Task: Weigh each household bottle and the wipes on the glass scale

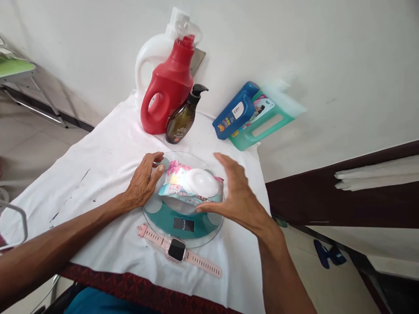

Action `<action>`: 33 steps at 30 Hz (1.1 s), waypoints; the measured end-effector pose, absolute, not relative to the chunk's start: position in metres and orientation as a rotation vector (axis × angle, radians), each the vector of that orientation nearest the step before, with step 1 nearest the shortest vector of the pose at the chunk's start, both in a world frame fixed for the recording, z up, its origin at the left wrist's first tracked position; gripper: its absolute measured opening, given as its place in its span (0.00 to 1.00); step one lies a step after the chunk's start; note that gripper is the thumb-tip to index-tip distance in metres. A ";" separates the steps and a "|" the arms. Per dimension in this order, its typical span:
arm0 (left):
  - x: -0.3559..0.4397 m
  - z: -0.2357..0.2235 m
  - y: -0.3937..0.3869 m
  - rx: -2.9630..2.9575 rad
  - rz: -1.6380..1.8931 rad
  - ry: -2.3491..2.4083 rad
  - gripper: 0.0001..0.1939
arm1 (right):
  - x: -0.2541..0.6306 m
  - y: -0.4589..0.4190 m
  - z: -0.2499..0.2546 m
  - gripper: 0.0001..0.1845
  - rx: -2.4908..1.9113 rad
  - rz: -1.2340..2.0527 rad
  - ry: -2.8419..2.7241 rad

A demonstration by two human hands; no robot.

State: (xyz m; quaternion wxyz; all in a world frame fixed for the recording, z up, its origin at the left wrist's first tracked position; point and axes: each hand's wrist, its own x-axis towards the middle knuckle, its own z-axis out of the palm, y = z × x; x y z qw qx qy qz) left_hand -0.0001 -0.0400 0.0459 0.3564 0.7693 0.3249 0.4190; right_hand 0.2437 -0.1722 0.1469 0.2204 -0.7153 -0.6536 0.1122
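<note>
Handling of a soft pack of wet wipes on a glass scale, seen from above. The pack of wipes [178, 190], pink and pale blue with printed lettering, lies near the middle of the round digital scale [163, 225]; its white oval lid [202, 183] is down, so the contents are hidden. The left hand [144, 181] is at the left rim of the plate, fingers loosely bent and thumb apart from them, gripping nothing. The right hand [235, 192] is spread wide, its thumb along the pack's lower right edge and its fingers beyond the right end; whether the thumb touches cannot be told. The display [183, 224] is dark, its reading illegible. Just below the scale, a pink-strapped smartwatch [176, 250] lies unfastened on the white cloth [111, 174].

At the back, an opaque red detergent bottle [175, 78] bears a clear cap [193, 32], through which its red spout shows; a white jug [153, 48] stands behind it. In front is a dark brown pump bottle [181, 120]. To the right, a blue bottle [234, 113] stands before a translucent green handled jug [245, 140]; the fill levels cannot be read.
</note>
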 end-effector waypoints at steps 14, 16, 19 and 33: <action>0.000 0.052 -0.042 1.936 1.031 0.889 0.29 | 0.238 -0.168 0.137 0.32 -1.875 0.608 -1.293; 0.000 0.053 -0.042 1.944 1.028 0.890 0.28 | 0.260 -0.164 0.141 0.34 -1.917 0.573 -1.035; 0.000 0.054 -0.042 1.958 1.017 0.885 0.27 | 0.311 -0.143 0.145 0.37 -2.086 0.286 -0.892; 0.001 0.055 -0.043 1.951 1.004 0.878 0.25 | 0.421 -0.062 0.102 0.51 -2.487 -0.011 -0.908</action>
